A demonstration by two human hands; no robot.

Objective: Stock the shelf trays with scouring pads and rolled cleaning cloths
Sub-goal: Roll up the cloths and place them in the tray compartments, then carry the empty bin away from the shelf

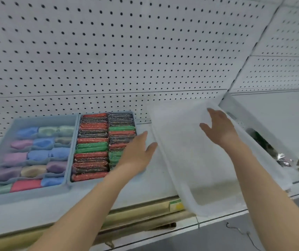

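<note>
Two blue trays sit side by side on the shelf (156, 178). The left tray (27, 195) holds rolled cleaning cloths (36, 154) in blue, purple, green and red. The middle tray (107, 112) is packed with red, green and dark scouring pads (92, 147). To its right, an empty translucent white tray (186, 169) is tilted, its near end jutting past the shelf edge. My right hand (219, 127) lies with fingers spread against its inner face. My left hand (137, 153) hovers open over the pad tray's right edge, its thumb at the white tray's left rim.
A pegboard back wall (108, 51) rises behind the shelf. Further right stands another white bin (239, 115) with dark and silvery packs (279, 158) inside. A yellowish price rail (145, 212) runs along the shelf front. A thin cable (241, 232) lies on the grey floor.
</note>
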